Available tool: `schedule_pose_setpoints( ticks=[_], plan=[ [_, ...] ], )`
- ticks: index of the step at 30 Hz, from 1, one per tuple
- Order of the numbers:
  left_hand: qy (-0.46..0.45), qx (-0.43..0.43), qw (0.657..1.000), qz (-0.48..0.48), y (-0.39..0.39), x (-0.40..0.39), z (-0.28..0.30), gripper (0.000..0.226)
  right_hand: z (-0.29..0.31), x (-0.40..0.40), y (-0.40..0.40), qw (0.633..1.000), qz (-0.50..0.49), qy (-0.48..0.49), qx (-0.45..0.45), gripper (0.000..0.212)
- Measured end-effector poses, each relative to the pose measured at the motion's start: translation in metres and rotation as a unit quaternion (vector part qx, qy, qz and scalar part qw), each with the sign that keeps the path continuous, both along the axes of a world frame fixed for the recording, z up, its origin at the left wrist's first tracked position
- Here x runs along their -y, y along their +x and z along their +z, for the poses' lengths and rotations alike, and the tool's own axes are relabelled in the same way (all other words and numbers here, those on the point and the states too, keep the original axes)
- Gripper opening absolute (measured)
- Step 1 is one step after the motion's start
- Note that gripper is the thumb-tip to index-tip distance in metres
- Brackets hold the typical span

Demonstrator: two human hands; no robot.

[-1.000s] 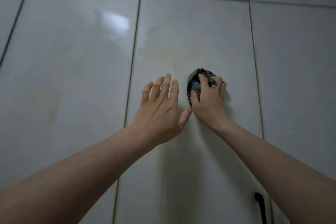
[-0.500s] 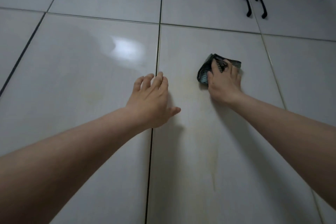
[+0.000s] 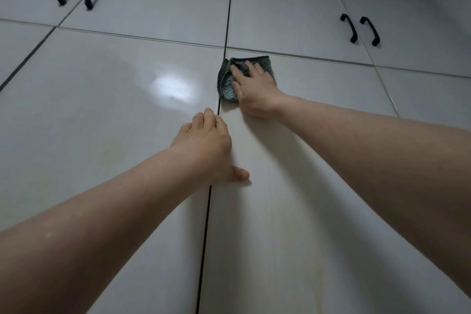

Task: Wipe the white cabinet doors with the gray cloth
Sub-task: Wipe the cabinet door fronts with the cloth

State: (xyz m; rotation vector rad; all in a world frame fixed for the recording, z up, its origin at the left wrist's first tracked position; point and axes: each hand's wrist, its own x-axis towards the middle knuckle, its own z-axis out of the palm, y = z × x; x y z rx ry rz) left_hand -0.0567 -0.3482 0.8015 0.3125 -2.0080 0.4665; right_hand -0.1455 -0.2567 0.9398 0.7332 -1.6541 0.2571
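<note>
Head view: folded gray knitted cloth (image 3: pixel 246 76) pressed flat against upper left corner of glossy white cabinet door (image 3: pixel 293 186), just beside the vertical seam. Right hand (image 3: pixel 254 92) on top of cloth, fingers (image 3: pixel 252 69) extended, not curled. Left hand (image 3: pixel 206 143) flat across the seam below, fingers straight, holding nothing. Black bar handles (image 3: pixel 359 29) on upper doors.

cabinet doors (image 3: pixel 102 115): white, smooth, glossy panels; a bright patch of reflected light sits left of centre in the frame.
door under the right hand (image 3: pixel 293 211): same smooth finish, with faint yellowish streaks in the lower centre.
gray cloth (image 3: pixel 230 81): soft woven fabric, nubby matt texture, darker stitched edge, upper centre.
handles (image 3: pixel 348 28): black, smooth, slight sheen; material cannot be told; upper left and upper right.
</note>
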Motion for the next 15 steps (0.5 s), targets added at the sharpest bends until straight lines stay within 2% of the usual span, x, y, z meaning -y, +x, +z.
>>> schedule_pose_setpoints(
  ticks=[5,10,15],
  plan=[
    [0.001,0.006,1.000,-0.011,-0.001,0.000,0.000,0.121,0.025,-0.082,-0.044,0.992,-0.017,-0.126,0.021,0.053],
    [-0.005,0.000,1.000,-0.023,-0.002,0.002,-0.002,0.114,0.000,-0.181,-0.091,0.958,-0.046,-0.261,0.107,0.050],
    [0.001,-0.008,0.999,-0.034,-0.003,0.003,-0.003,0.114,-0.001,-0.175,-0.096,0.964,-0.101,-0.228,0.092,0.075]
  ],
)
